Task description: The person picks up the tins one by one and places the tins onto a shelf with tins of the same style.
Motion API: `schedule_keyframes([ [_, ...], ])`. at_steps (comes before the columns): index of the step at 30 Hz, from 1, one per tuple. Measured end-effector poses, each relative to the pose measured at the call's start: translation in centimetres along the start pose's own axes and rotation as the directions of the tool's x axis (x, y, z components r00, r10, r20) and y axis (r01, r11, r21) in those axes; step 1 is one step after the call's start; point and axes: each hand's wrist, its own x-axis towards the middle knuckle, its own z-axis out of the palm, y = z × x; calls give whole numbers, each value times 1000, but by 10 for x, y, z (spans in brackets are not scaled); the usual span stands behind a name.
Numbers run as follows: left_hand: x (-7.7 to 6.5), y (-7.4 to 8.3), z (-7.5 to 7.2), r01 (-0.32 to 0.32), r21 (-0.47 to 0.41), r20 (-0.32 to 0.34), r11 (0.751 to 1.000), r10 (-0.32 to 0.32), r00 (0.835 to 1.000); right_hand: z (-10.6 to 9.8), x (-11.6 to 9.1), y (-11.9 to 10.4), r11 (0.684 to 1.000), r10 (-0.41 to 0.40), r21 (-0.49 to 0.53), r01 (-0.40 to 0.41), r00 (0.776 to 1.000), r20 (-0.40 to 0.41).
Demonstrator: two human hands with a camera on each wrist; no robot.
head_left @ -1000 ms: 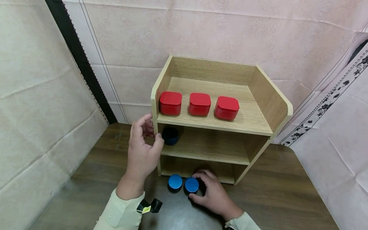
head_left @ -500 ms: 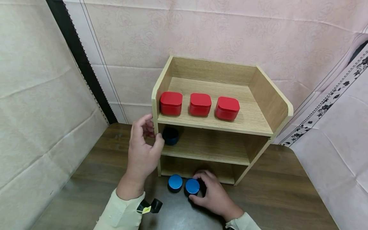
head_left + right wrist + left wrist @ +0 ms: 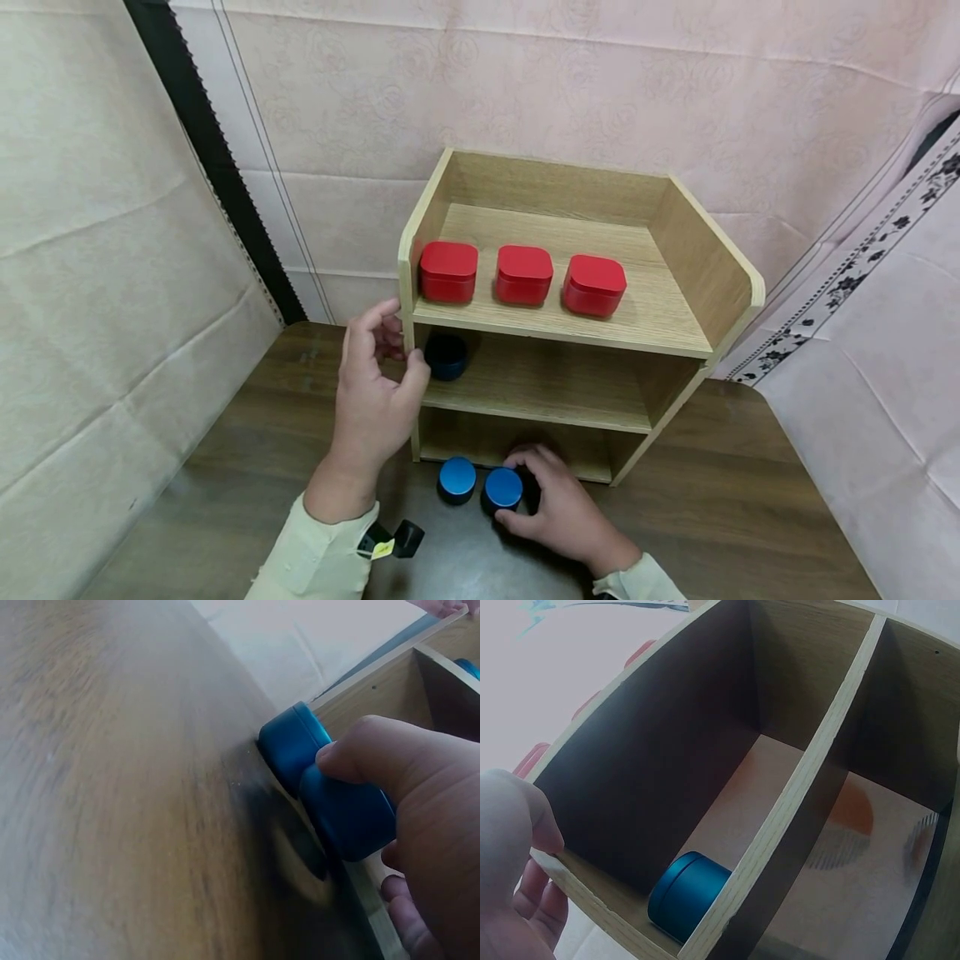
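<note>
My left hand (image 3: pixel 375 404) grips the left side panel of a small wooden shelf (image 3: pixel 540 402), thumb at its front edge and fingers curled outside. At the shelf's foot, my right hand (image 3: pixel 561 508) holds a round blue tin (image 3: pixel 503 488) between thumb and fingers. Another blue tin (image 3: pixel 457 480) stands just left of it; the right wrist view shows the held tin (image 3: pixel 346 814) close against its neighbour (image 3: pixel 291 746). Inside the middle compartment, at the left end, sits a third blue tin (image 3: pixel 686 896).
Three red square tins, left (image 3: pixel 448 272), middle (image 3: pixel 524 275) and right (image 3: pixel 595 286), stand in a row on the top tier. Pale cloth (image 3: pixel 570 83) hangs behind and at both sides. The shelf stands on a brown wooden table (image 3: pixel 750 517).
The hands and tins stay almost where they were. The view shifts very slightly, and the gap between the two front blue tins looks a touch wider.
</note>
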Motion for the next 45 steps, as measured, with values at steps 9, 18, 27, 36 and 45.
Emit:
schedule_keyframes([
  [9,0,0,0,-1,-6,0,1000,1,1000,-6,0,-6,1000,17,26,-17,1000,15],
  [18,0,1,0,6,-5,-2,1000,-6,1000,-14,-4,-16,999,-26,28,27,999,-22],
  [27,0,1,0,-1,-15,-6,1000,1,1000,-25,-8,-33,993,-85,79,87,996,-34],
  [36,0,-1,1,-15,-13,-25,1000,15,1000,-41,-13,-57,981,-152,114,156,988,-40],
  [45,0,0,0,-9,-6,-15,1000,9,1000,-62,-13,-77,967,-203,151,207,978,-43],
])
